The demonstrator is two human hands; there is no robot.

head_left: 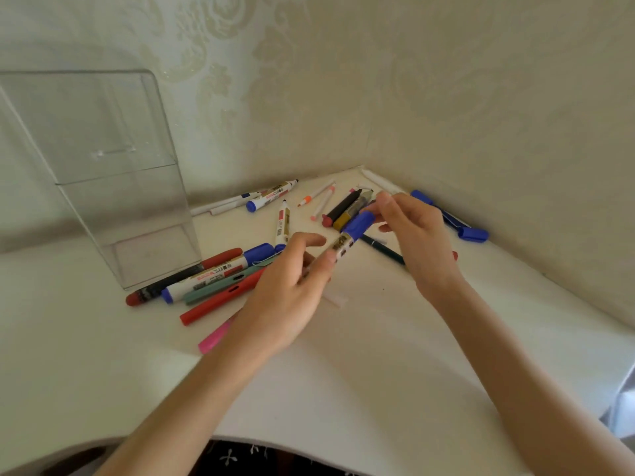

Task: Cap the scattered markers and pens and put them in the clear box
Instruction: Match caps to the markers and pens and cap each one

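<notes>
- In the wall corner: white table (343, 379), with the clear box (103, 166) standing upright at its back left.
- Left hand (285, 297): right of the box and nearer the camera. Its thumb and fingers are curled round the lower barrel of a white marker (341, 248).
- Right hand (419, 242): further right of the box. The fingertips pinch the blue cap (359, 223) on the marker's upper end.
- I cannot tell whether the cap is fully seated.
- The held marker is off the table, well right of the box, tilted with the cap end away from the box.
- Pile of capped markers and pens (213, 280): touching or just beside the box's front right corner, partly under the left hand.
- Pink marker (214, 338): in front of that pile, near the box, half hidden by the left forearm.
- Uncapped white markers (271, 195): behind and right of the box, by the wall.
- Dark marker cluster (343, 209): further right of the box, just behind the held cap.
- Blue marker (446, 216): farthest from the box, against the right wall.
- Dark green pen (386, 250): under the right hand.
</notes>
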